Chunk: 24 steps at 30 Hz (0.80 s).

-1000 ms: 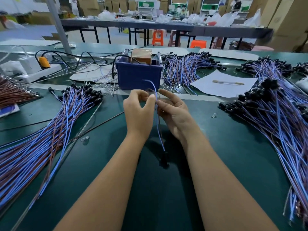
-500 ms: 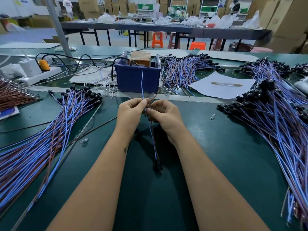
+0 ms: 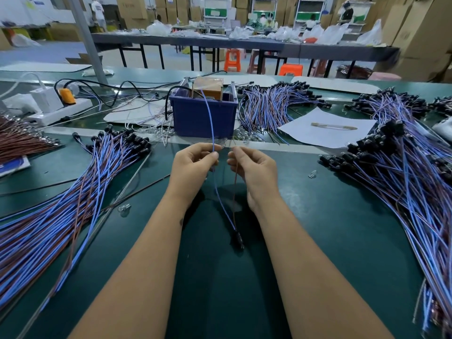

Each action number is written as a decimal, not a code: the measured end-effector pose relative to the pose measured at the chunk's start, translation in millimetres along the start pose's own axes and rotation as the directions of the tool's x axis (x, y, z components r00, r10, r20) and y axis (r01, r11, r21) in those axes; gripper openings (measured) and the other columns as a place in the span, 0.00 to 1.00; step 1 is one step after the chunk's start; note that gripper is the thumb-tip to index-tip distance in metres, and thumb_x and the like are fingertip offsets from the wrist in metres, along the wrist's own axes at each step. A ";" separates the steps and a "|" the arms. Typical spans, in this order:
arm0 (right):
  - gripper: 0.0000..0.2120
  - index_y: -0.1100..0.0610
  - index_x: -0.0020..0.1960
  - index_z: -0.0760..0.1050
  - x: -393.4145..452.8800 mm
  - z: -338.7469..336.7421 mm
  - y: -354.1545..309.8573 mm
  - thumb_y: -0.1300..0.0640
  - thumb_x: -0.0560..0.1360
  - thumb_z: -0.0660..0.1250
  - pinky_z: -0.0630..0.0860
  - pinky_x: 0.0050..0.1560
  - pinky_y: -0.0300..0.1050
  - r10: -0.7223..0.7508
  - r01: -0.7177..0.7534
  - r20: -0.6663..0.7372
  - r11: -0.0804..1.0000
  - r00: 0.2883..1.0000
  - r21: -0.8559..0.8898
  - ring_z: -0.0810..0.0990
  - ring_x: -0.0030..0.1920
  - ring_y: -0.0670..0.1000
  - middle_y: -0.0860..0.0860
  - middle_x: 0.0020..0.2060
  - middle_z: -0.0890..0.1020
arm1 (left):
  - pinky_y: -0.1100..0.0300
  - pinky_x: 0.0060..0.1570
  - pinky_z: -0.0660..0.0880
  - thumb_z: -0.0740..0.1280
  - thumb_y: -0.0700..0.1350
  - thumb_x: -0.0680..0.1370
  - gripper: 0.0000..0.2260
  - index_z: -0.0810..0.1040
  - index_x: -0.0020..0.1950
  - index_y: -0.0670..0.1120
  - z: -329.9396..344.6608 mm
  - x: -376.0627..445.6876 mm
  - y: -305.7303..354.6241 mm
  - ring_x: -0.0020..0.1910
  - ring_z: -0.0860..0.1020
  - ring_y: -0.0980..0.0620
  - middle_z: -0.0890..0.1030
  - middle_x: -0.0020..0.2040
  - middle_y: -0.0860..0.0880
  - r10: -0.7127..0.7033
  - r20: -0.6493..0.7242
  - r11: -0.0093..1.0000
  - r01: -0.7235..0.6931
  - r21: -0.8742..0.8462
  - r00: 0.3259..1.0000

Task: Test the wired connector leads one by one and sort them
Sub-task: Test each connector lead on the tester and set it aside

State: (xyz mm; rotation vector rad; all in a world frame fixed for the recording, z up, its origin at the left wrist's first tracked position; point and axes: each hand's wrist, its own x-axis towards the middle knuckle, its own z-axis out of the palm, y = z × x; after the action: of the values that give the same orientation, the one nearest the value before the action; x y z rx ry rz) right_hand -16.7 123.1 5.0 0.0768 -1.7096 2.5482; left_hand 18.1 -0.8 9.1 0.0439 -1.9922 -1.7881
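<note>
One connector lead hangs between my hands over the green table [image 3: 318, 241]. Its black connector [image 3: 238, 238] lies near the table surface below them. My left hand [image 3: 193, 167] pinches the blue wire [image 3: 209, 118], whose free end rises toward the blue box [image 3: 203, 116]. My right hand [image 3: 254, 170] pinches the brown wire [image 3: 235, 182] of the same lead. The two wires spread apart in a narrow V from the connector. A big fan of blue and brown leads [image 3: 61, 216] lies to my left, another pile of leads [image 3: 403, 179] to my right.
Behind the blue box lies a third bundle of leads [image 3: 271, 108]. A white sheet with a thin clear tube [image 3: 327, 128] sits at right of it. A power strip with an orange plug [image 3: 66, 96] and black cables is at back left. Brown wires [image 3: 22, 138] lie far left.
My hands have moved apart and away from me toward the blue box. The blue wire's free end has swung up and now stands nearly upright in front of the box.
</note>
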 end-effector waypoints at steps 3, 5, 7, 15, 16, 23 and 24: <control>0.04 0.60 0.44 0.76 2.5 -5.1 0.6 0.65 0.78 0.66 0.77 0.37 0.39 -0.013 0.013 -0.054 1.000 0.998 0.004 0.79 0.30 0.46 0.52 0.32 0.80 | 0.69 0.32 0.71 0.66 0.39 0.78 0.09 0.83 0.47 0.52 -2.8 3.2 -4.8 0.32 0.75 0.61 0.79 0.35 0.52 -0.016 -0.067 0.999 0.018 0.026 0.998; 0.03 0.63 0.52 0.74 3.1 -6.1 -0.7 0.66 0.78 0.65 0.77 0.36 0.39 -0.004 0.009 -0.092 0.999 0.996 0.052 0.79 0.29 0.46 0.54 0.32 0.80 | 0.69 0.30 0.72 0.66 0.39 0.78 0.11 0.82 0.46 0.55 -3.7 5.3 -7.5 0.31 0.74 0.60 0.78 0.35 0.52 -0.009 -0.107 0.999 0.013 0.042 0.994; 0.10 0.64 0.59 0.71 3.5 -6.5 -1.0 0.67 0.78 0.64 0.77 0.37 0.40 0.026 -0.018 -0.096 0.997 0.995 0.079 0.79 0.30 0.47 0.54 0.33 0.80 | 0.68 0.30 0.73 0.65 0.39 0.79 0.12 0.80 0.45 0.56 -4.1 7.3 -10.6 0.32 0.73 0.58 0.77 0.35 0.52 0.004 -0.148 0.997 0.008 0.080 0.989; 0.10 0.62 0.57 0.75 0.0 -2.4 -2.8 0.70 0.78 0.62 0.79 0.40 0.38 -0.001 0.005 -0.037 0.994 0.999 0.106 0.81 0.34 0.48 0.55 0.37 0.81 | 0.66 0.30 0.66 0.63 0.41 0.79 0.08 0.80 0.51 0.51 -9.0 14.8 -21.3 0.27 0.68 0.59 0.73 0.31 0.56 0.031 -0.318 0.987 0.020 0.157 0.948; 0.10 0.61 0.56 0.75 -0.6 -1.8 -2.7 0.70 0.78 0.62 0.80 0.41 0.38 -0.003 0.005 -0.012 0.995 1.000 0.104 0.81 0.35 0.48 0.55 0.37 0.82 | 0.65 0.30 0.66 0.63 0.41 0.79 0.08 0.80 0.51 0.51 -9.3 15.2 -21.6 0.28 0.68 0.58 0.73 0.31 0.55 0.027 -0.322 0.987 0.025 0.156 0.946; 0.12 0.59 0.48 0.78 -2.4 -0.4 -2.5 0.72 0.78 0.61 0.80 0.41 0.38 -0.020 0.016 0.047 0.996 0.999 0.085 0.81 0.35 0.48 0.53 0.36 0.82 | 0.70 0.26 0.65 0.63 0.42 0.79 0.08 0.81 0.49 0.52 -10.5 15.4 -25.4 0.25 0.69 0.62 0.74 0.30 0.57 -0.046 -0.328 0.969 0.122 0.217 0.944; 0.13 0.58 0.47 0.78 -2.9 -0.2 -2.9 0.72 0.78 0.60 0.79 0.40 0.38 -0.018 0.014 0.051 0.997 0.999 0.079 0.81 0.35 0.48 0.53 0.36 0.82 | 0.68 0.28 0.66 0.63 0.42 0.79 0.08 0.81 0.50 0.52 -10.7 15.5 -25.7 0.25 0.69 0.61 0.74 0.30 0.57 -0.054 -0.324 0.967 0.130 0.221 0.945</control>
State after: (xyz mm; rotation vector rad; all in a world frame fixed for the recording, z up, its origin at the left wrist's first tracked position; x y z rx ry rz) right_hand -13.5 124.3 7.4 0.1613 -1.6185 2.6240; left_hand 1.0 -19.7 -10.0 0.4789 -1.9812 -1.4729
